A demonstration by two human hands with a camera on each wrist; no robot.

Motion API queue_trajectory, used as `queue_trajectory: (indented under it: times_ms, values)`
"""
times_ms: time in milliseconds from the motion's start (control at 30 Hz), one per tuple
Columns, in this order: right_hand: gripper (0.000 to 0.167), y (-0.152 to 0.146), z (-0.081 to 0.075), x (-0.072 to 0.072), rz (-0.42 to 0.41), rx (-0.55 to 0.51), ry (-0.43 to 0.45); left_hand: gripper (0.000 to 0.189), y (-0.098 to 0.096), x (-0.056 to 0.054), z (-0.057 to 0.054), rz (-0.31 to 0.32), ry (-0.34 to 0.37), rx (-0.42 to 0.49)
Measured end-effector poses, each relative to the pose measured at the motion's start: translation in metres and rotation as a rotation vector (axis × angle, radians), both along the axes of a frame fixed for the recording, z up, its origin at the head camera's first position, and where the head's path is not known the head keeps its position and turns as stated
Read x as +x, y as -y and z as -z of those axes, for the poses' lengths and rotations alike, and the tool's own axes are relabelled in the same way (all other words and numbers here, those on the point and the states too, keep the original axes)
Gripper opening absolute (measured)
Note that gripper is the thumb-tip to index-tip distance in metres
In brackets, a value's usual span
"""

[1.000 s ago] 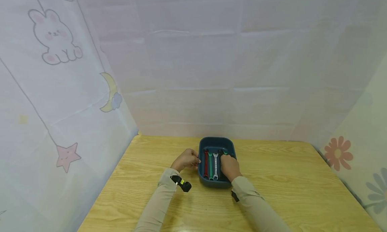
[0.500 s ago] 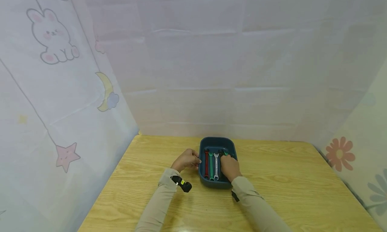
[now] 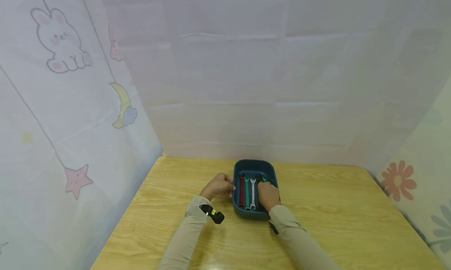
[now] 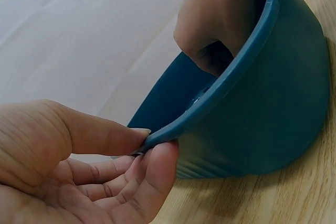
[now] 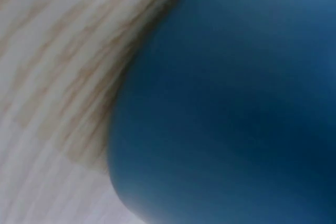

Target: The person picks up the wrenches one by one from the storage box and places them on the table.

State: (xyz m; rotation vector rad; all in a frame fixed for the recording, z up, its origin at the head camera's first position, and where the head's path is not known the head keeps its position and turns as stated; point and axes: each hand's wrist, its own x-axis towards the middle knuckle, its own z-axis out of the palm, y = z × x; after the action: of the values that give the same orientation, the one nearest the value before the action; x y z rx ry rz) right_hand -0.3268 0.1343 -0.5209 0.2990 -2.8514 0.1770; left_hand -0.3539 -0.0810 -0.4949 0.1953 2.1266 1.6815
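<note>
A dark blue box (image 3: 251, 215) stands on the table with wrenches lying lengthwise in it. From left to right lie a red wrench (image 3: 241, 191), a green wrench (image 3: 247, 195) and a silver wrench (image 3: 253, 195). Beside them show the ends of a black wrench (image 3: 258, 178) and another green wrench (image 3: 264, 179). My left hand (image 4: 94, 156) pinches the box's rim between thumb and fingers. My right hand (image 3: 269, 195) reaches down inside the right part of the box, fingers bent, over the black wrench. Its fingertips are hidden, so any grip there cannot be made out.
The wooden table (image 3: 338, 207) extends around the box on both sides. A pale cloth backdrop (image 3: 225, 86) rises just behind the table's far edge. In the right wrist view the box's outer wall (image 5: 226, 103) fills most of the picture.
The head view has turned very slightly. Both hands stay nearly where they were, the left at the rim and the right inside the box.
</note>
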Motion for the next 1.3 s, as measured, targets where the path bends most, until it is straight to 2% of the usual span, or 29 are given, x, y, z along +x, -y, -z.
queue_trajectory:
  times_ms: [100, 333, 667, 1033, 1300]
  values:
    - [0.018, 0.000, -0.001, -0.002, 0.012, -0.001, 0.023, 0.037, 0.000, 0.000, 0.000, -0.002, -0.003, 0.000]
    - [0.016, 0.004, 0.000, -0.007, 0.086, -0.011, 0.138, 0.037, -0.001, -0.001, 0.000, -0.005, -0.002, -0.005]
    - [0.020, 0.005, 0.006, -0.009, 0.113, -0.026, 0.101, 0.035, -0.003, 0.000, 0.000, -0.007, -0.017, -0.027]
    - [0.017, 0.005, 0.004, -0.013, 0.119, -0.016, 0.177, 0.033, -0.002, -0.002, -0.002, -0.012, -0.014, -0.025]
    - [0.014, 0.004, 0.002, -0.012, 0.110, -0.049, 0.234, 0.032, -0.003, -0.001, 0.000, -0.018, -0.009, -0.034]
